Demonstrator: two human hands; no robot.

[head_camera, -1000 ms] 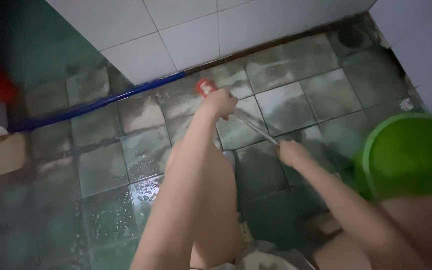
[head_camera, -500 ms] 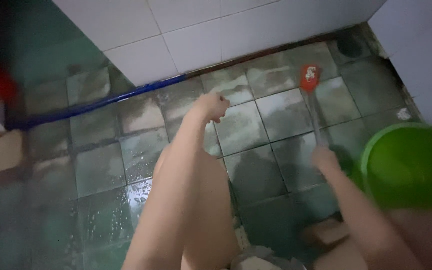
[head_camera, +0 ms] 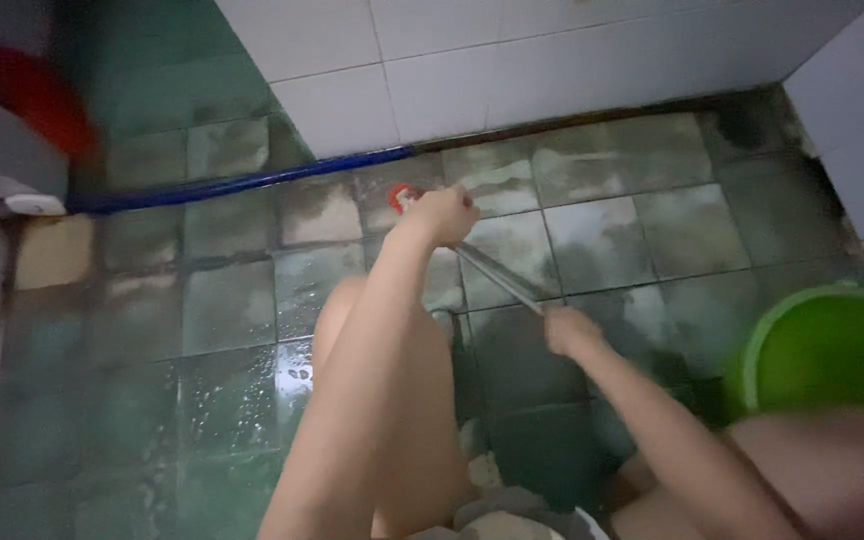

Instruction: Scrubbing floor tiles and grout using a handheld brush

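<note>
One green bucket (head_camera: 832,350) stands at the near right; I cannot see inside it. The floor (head_camera: 602,240) is wet green tiles, the walls white. My left hand (head_camera: 442,213) and right hand (head_camera: 570,330) are both closed around one long-handled brush (head_camera: 497,272), its red head (head_camera: 402,197) on the floor.

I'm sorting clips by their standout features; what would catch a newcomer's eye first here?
First, the two bare arms meeting mid-frame: the left hand and right hand both grip a long-handled brush, its red head on the wet green floor tiles. Next, the bright green bucket at the right edge. Then the blue pipe along the foot of the white tiled wall.
</note>
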